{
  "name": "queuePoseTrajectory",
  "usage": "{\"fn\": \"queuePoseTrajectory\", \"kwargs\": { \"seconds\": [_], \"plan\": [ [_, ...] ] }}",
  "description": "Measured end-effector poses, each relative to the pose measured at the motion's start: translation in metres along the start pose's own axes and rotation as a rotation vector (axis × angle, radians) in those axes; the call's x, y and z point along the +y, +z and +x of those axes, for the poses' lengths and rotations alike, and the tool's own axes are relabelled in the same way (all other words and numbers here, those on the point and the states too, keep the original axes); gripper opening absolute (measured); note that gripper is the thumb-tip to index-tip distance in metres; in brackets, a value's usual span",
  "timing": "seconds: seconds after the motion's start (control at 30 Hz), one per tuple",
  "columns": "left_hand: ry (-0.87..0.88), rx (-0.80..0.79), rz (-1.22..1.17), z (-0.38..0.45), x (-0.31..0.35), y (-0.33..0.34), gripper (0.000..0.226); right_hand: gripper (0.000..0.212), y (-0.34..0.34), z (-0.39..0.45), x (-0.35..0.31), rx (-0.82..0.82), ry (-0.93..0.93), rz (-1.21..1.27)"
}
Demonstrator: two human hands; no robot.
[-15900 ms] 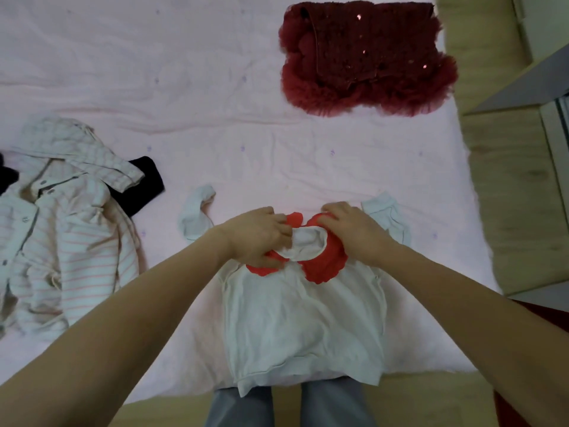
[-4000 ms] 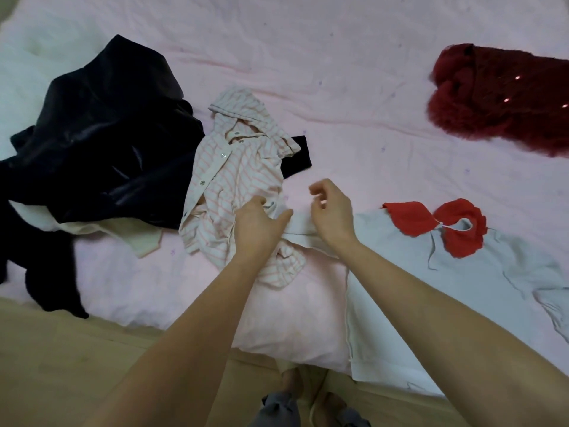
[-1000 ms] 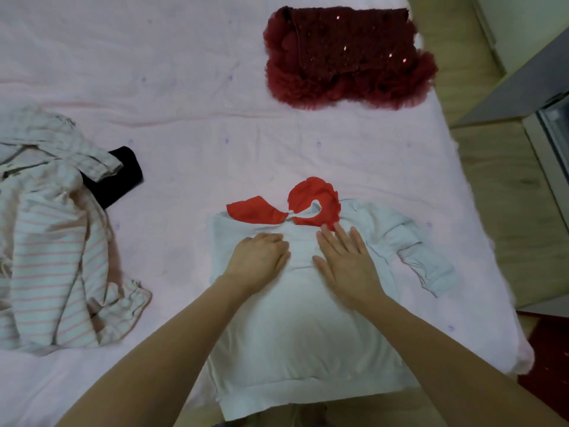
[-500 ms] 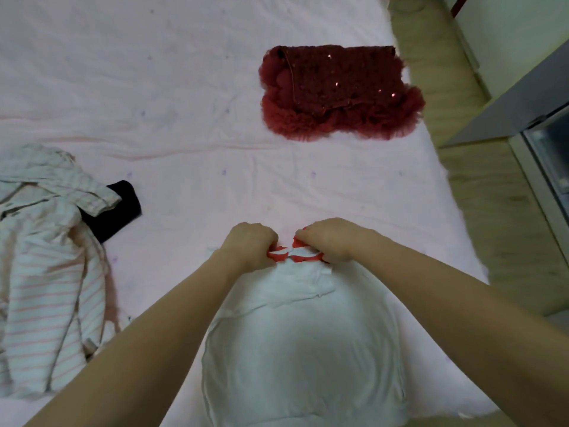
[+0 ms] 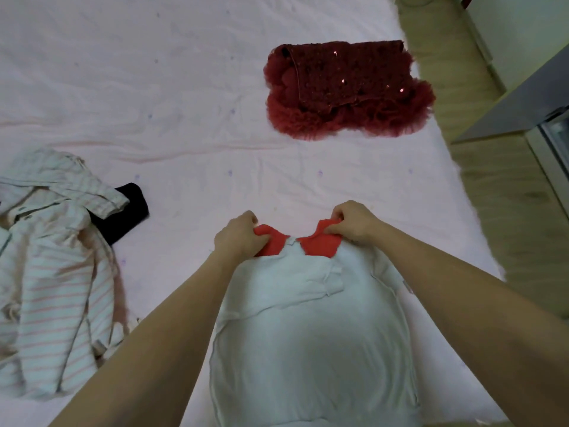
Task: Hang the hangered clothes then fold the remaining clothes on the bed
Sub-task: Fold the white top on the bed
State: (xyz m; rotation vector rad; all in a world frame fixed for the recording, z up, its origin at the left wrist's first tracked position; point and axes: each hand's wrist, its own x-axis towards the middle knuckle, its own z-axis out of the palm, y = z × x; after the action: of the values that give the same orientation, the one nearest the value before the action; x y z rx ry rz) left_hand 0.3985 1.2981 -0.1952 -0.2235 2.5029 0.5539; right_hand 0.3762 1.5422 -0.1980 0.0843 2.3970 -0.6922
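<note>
Half a second back both hands were bunched together at the neck; now they have spread apart — the left hand (image 5: 238, 238) pinching one red collar (image 5: 320, 246) flap, the right hand (image 5: 354, 223) the other, each grip closed on cloth. The white top (image 5: 311, 343) lies flat at the bed's (image 5: 184, 87) near edge. The striped shirt (image 5: 52, 272) sits left — the red dress (image 5: 348, 90) beyond.

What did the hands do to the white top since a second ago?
Both sleeves got folded in. The left hand and right hand left its chest and pinched the red collar of the white top. The dark red dress and striped shirt stayed put.
</note>
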Motion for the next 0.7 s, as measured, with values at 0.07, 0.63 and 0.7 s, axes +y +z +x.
{"fn": "queuePoseTrajectory", "kwargs": {
  "seconds": [0.07,0.63,0.7],
  "plan": [
    [-0.009,0.09,0.074,0.002,0.0,0.012,0.042,0.016,0.013,0.004,0.007,0.104,-0.065,-0.069],
    [0.399,0.065,-0.113,-0.001,0.082,0.05,0.039,0.02,0.007,-0.01,0.026,0.197,-0.065,0.281],
    [0.311,-0.014,-0.251,0.005,0.092,0.059,0.037,0.025,0.007,-0.008,0.025,0.22,-0.034,0.341]
  ]
}}
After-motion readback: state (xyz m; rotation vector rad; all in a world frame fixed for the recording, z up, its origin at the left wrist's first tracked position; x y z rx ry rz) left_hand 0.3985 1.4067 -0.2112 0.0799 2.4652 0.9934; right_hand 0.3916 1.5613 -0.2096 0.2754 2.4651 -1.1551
